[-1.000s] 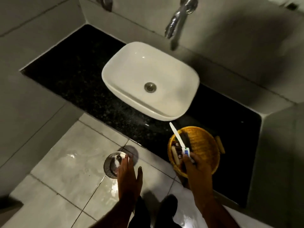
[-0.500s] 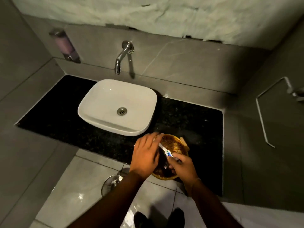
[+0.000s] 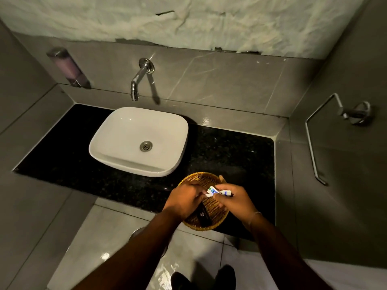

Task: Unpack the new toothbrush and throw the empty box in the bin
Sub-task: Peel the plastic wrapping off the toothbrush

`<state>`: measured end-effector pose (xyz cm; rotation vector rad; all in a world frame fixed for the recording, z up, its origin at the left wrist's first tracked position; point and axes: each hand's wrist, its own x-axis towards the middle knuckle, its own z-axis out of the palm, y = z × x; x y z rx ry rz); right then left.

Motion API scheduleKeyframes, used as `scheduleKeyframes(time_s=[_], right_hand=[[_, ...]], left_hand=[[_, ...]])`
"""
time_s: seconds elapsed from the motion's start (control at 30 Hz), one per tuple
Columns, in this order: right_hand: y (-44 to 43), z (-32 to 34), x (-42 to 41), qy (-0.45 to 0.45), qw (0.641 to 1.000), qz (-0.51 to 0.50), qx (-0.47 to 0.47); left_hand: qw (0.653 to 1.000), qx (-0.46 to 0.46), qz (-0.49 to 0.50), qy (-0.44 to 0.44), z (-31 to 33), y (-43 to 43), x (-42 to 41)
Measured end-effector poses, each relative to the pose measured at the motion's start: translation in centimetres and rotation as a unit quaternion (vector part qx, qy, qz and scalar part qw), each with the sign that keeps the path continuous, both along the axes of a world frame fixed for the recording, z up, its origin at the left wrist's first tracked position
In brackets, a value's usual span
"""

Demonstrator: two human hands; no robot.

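- Head view: both hands over the wicker basket on the black counter, right of the sink.
- Right hand grasps the toothbrush box; left hand pinches at its near end (flap looks lifted, hard to tell).
- Progress: early, opening stage. Toothbrush not out yet, box not binned; no bin in view.

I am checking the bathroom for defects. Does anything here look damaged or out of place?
Yes. The pale wall covering above the grey tiles looks wrinkled, with small tears and a ragged lower edge. The sink and tap look intact.
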<state>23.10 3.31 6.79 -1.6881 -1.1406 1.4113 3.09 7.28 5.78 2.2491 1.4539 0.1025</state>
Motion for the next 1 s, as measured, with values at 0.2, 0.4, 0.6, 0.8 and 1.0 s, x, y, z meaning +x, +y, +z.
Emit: scheduleKeyframes(time_s=[0.2, 0.4, 0.6, 0.8, 1.0], right_hand=[[0.5, -2.8, 1.5, -0.01, 0.999, -0.035, -0.031], [1.2, -4.2, 1.7, -0.03, 0.995, -0.058, -0.07], [2.8, -6.5, 1.6, -0.05, 0.99, -0.119, -0.064], [3.3, -8.3, 1.6, -0.011, 0.974, -0.199, -0.103], [2.1, -10.8, 1.8, 0.027, 0.955, -0.259, -0.146]], left_hand=[[0.95, -0.142, 0.23, -0.157, -3.5, -0.8, -0.6], [0.835, -0.284, 0.363, -0.301, -5.5, -1.6, 1.0], [0.78, -0.337, 0.421, -0.318, -8.0, -0.5, 3.6], [0.778, -0.35, 0.46, -0.247, -10.8, 0.8, 5.7], [0.807, -0.353, 0.438, -0.18, -12.7, 2.2, 6.4]])
